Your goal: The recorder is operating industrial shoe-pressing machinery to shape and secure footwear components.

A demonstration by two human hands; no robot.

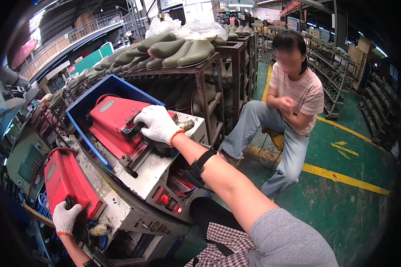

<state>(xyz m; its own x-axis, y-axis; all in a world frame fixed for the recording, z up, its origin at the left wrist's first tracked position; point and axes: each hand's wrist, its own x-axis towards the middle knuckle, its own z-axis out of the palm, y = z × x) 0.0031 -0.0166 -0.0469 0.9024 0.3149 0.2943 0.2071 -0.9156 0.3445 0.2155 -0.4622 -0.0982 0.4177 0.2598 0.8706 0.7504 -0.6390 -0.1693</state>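
Note:
Two red metal machine covers stand side by side on white, worn machine bodies. My left hand (67,218), in a white knitted glove with an orange cuff, is closed round the black handle (69,203) at the near end of the left red cover (69,180). Further up and to the right, my right hand (158,124), gloved the same way, grips the black handle (132,130) of the right red cover (116,118). Both covers lie lowered, so whatever is beneath them is hidden. A dark strap with a small box (195,171) circles my right forearm.
A blue bin (90,144) surrounds the right cover. Red buttons (165,199) sit on the machine's front. Olive-green shoe forms (178,53) crowd a rusty rack (207,73) behind. A seated person (294,95) is at the right, on green floor with yellow lines (343,178). Shelving (338,71) stands beyond.

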